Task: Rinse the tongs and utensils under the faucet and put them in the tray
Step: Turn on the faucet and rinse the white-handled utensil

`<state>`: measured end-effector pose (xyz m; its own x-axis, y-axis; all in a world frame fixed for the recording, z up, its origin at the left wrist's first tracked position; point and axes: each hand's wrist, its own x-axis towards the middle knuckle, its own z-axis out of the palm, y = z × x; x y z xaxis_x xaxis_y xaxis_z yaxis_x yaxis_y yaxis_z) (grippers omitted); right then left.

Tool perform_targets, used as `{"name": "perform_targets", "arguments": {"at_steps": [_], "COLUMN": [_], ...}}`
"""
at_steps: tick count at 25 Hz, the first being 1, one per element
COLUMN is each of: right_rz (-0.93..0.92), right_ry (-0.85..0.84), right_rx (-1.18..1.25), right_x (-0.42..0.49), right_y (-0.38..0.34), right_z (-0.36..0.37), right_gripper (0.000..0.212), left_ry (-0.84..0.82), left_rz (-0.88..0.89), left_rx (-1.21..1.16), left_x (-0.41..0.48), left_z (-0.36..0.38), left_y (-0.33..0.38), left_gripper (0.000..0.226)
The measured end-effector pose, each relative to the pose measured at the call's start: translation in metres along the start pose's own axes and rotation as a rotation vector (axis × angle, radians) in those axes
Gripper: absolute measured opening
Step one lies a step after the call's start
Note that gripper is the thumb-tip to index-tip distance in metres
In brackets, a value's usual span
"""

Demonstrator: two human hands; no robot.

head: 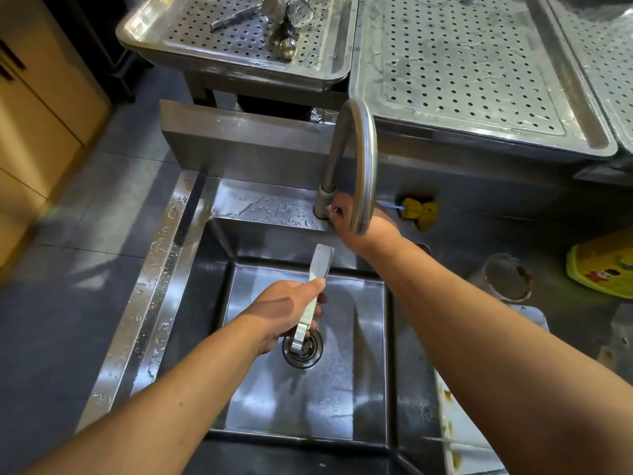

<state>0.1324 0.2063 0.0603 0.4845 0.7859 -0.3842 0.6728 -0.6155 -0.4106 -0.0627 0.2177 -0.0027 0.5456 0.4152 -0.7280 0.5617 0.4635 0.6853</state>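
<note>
The flat, pale stainless-steel tongs (pixel 321 265) look light, stiff and slick with water. Mid-shaft, where both arms squeeze together, seems the surest hold. The person's left grip (pixel 284 310) is clamped round just that part, above the square steel sink (pixel 154 269). One end juts far towards the curved grey faucet (pixel 363 149) and the other hangs over the round drain (pixel 303 354). The right grip (pixel 346 217) is curled on the small lever (pixel 331 210) at the faucet's base; no stream shows. The perforated steel tray (pixel 205 36) sits far left, already holding utensils.
</note>
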Motion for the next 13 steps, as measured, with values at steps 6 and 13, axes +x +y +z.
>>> {"name": "perform_targets", "arguments": {"at_steps": [6, 13], "right_rz": [0.050, 0.096], "right_ry": [0.025, 0.045], "right_rx": [0.073, 0.032], "right_x": [0.002, -0.004], "right_y": [0.002, 0.005], "right_z": [0.005, 0.013], "right_gripper": [0.023, 0.019], "left_ry": [0.001, 0.004], "left_rz": [-0.005, -0.004], "left_rx": [-0.008, -0.006], "left_x": [-0.003, -0.003], "left_z": [0.001, 0.001], "left_y": [-0.002, -0.001], "left_gripper": [0.047, 0.046]}}
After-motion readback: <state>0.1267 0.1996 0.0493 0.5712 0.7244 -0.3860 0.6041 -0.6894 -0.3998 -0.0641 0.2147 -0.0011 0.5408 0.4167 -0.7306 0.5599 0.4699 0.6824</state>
